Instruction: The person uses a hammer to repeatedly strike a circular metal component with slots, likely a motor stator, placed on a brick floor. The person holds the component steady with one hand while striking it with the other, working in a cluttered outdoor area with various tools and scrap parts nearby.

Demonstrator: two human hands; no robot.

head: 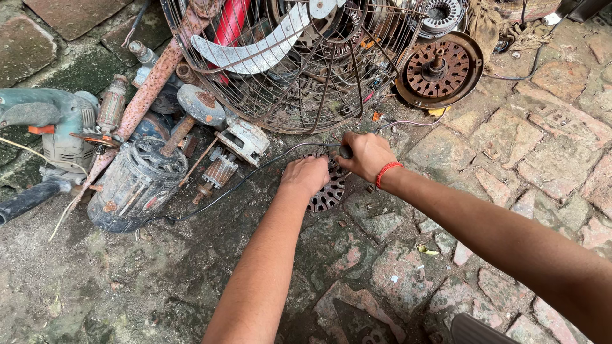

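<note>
Both hands, left hand point(306, 175) and right hand point(364, 155), grip stator ring point(326, 196) beside cage rim point(299, 127).

**Layout on the paved floor**

The slotted stator ring point(328, 191) lies on the floor point(484, 146) near its middle, under both hands: the left hand point(306, 175) on its left side, the right hand point(364, 155) on its far right edge. Behind them stands the wire fan guard point(293, 70). A round rotor disc point(440, 69) lies at the guard's right. Left of the ring lies a motor housing point(137, 185), and beyond it, at the floor's left edge, a power tool point(48, 124).
</note>
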